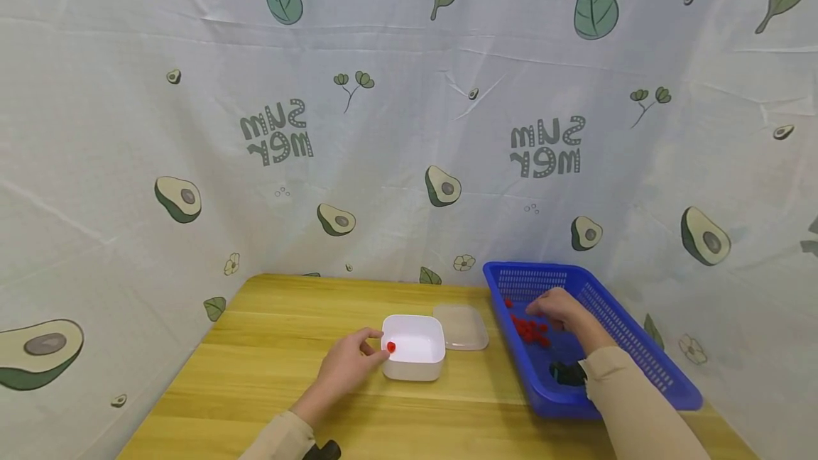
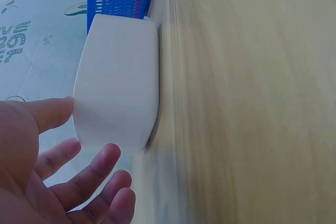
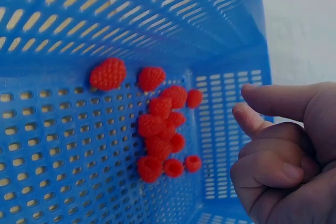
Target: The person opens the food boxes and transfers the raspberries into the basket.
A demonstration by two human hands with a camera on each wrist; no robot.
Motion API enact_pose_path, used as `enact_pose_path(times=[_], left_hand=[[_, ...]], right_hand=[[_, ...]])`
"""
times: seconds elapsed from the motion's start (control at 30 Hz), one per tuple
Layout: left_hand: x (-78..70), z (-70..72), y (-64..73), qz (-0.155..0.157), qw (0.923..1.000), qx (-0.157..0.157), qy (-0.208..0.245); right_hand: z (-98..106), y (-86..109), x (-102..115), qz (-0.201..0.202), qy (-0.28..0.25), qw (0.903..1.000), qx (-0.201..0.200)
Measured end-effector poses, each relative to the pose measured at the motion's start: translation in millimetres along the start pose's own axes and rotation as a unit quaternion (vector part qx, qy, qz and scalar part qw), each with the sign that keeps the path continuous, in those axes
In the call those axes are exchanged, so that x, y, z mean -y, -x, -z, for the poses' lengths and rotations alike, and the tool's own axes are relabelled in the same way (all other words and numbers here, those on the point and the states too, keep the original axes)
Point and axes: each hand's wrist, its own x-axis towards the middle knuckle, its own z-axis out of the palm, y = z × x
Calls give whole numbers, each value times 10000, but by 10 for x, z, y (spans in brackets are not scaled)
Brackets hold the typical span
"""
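My left hand (image 1: 350, 360) is at the left side of a square white container (image 1: 412, 373), thumb and fingers spread around its near corner. In the left wrist view the thumb tip meets the container's rim (image 2: 75, 82). One red raspberry (image 1: 391, 347) shows inside the container, by the wall nearest that hand. Over the blue basket (image 1: 535, 403) is my right hand (image 1: 557, 307). Its thumb and index finger (image 3: 283, 100) reach out with nothing between their tips, while the other fingers are bent. Several raspberries (image 3: 157, 124) lie clustered on the basket floor beside it.
A clear lid (image 1: 461, 326) lies flat on the wooden table (image 1: 275, 346), just behind and right of the container. Tall slotted walls ring the basket at the table's right side. A printed curtain (image 1: 383, 126) hangs behind the table.
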Motion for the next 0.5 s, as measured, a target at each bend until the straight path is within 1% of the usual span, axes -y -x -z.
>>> enact_pose_path(times=[0.2,0.33,0.5], left_hand=[[-6,-7,5,27,10000,14,-3],[-11,-8,4,60,10000,27,-14],[-11,-6,6,54,10000,-1,-47]], right_hand=[[-39,70,118,207,-63,9997,-66],[-83,110,235,327,-342,9988,-84],[-148,178,412,470,-656,9967,-11]])
